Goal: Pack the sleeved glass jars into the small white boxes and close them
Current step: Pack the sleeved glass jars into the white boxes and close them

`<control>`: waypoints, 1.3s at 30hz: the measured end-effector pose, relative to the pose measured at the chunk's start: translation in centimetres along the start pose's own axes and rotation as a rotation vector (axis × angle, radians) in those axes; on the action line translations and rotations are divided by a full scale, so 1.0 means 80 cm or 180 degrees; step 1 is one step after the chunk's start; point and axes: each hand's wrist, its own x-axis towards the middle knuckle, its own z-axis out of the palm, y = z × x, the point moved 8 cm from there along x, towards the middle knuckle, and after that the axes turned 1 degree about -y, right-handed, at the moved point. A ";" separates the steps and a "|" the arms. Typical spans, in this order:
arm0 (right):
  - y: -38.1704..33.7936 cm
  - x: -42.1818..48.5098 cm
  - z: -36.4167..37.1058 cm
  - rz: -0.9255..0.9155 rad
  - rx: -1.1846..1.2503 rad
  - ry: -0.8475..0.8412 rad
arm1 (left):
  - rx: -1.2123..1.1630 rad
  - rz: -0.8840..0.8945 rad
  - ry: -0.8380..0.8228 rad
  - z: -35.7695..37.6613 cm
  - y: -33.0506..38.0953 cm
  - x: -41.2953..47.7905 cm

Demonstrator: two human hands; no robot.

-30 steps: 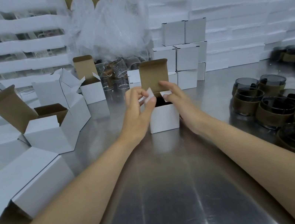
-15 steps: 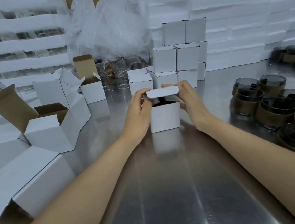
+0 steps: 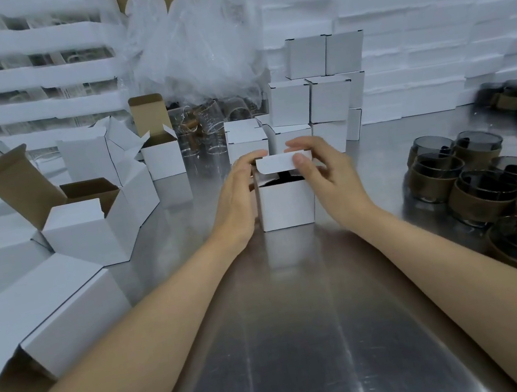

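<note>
Small white box point(image 3: 285, 203): stands upright on the desk point(image 3: 292, 344), straight ahead of the person and near its middle, probably so that both hands reach it evenly.
Jar point(image 3: 284, 176): only a dark shape shows through the gap under the lid. It appears to be a sleeved jar already seated inside, though little of it is visible.
Lid point(image 3: 282, 161): folded over the opening but not down. Its tuck flap hangs just above the front wall and is not yet slipped inside.
Left hand point(image 3: 238, 195): curled round the box's left side, with fingertips hooked over the lid's left end. It seems to steady the box so it cannot slide on the smooth metal.
Right hand point(image 3: 324, 178): pinches the lid's right end, thumb on the flap's front face and fingers over the top. This hold suits steering the flap into the slot.
Step in hand: closing. The flap has to be bent inward and pushed behind the front wall.
Risk: the flap may catch on the wall's edge or the jar's rim and crease.
Sleeved jars point(image 3: 475, 193): clustered on the desk's right side, near the right hand, waiting to be packed.
Open boxes point(image 3: 83, 221): crowded on the left with lids up, ready to take jars.
Closed boxes point(image 3: 319, 96): stacked just behind the box in hand, presumably finished ones.
</note>
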 end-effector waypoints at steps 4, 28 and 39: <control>-0.015 -0.001 0.004 -0.0549 -0.0763 -0.0178 | 0.0080 0.0243 -0.0003 -0.001 0.009 -0.004; 0.016 -0.002 0.037 -0.0647 -0.2530 -0.0598 | 0.0971 -0.0179 0.0529 -0.025 -0.017 0.001; 0.067 0.011 0.046 0.0697 -0.1712 -0.0514 | 0.1279 -0.0803 -0.0018 -0.007 -0.044 0.006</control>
